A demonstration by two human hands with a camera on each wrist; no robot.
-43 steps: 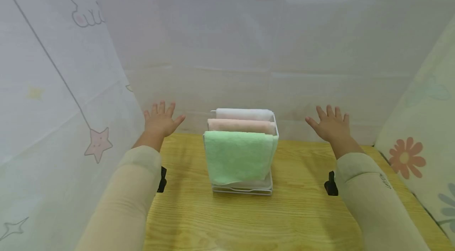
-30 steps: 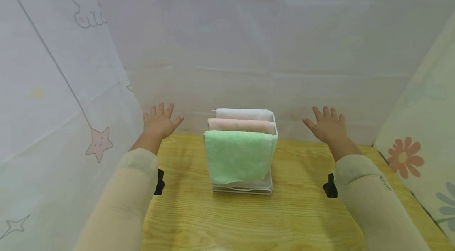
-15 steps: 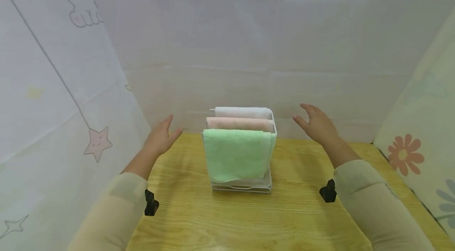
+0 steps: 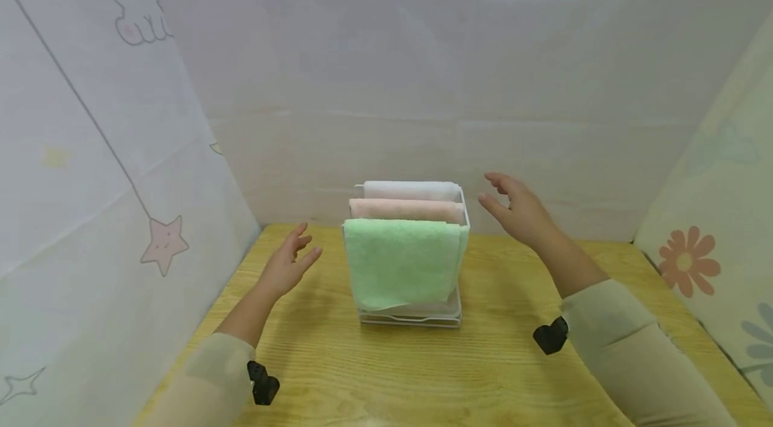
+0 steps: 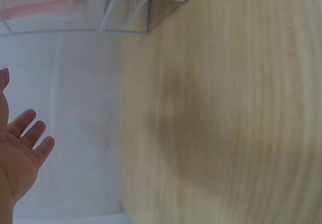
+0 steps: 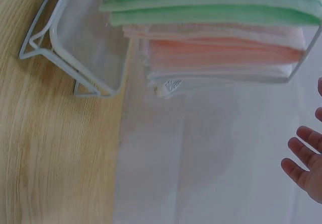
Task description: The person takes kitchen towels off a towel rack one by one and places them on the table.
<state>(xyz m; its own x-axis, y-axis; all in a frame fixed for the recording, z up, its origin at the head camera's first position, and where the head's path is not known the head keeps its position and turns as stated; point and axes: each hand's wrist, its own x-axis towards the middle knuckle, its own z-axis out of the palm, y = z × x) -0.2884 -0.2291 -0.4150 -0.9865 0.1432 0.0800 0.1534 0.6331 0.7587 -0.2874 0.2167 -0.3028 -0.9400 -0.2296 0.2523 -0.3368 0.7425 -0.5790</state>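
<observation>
My left hand (image 4: 286, 267) is hovering left of the rack (image 4: 431, 311) and my right hand (image 4: 518, 209) right of it, fingers loosely parted. A green towel (image 4: 401, 262) is hanging at the rack's front, a pink towel (image 4: 406, 208) behind, a white towel (image 4: 410, 190) last.
</observation>
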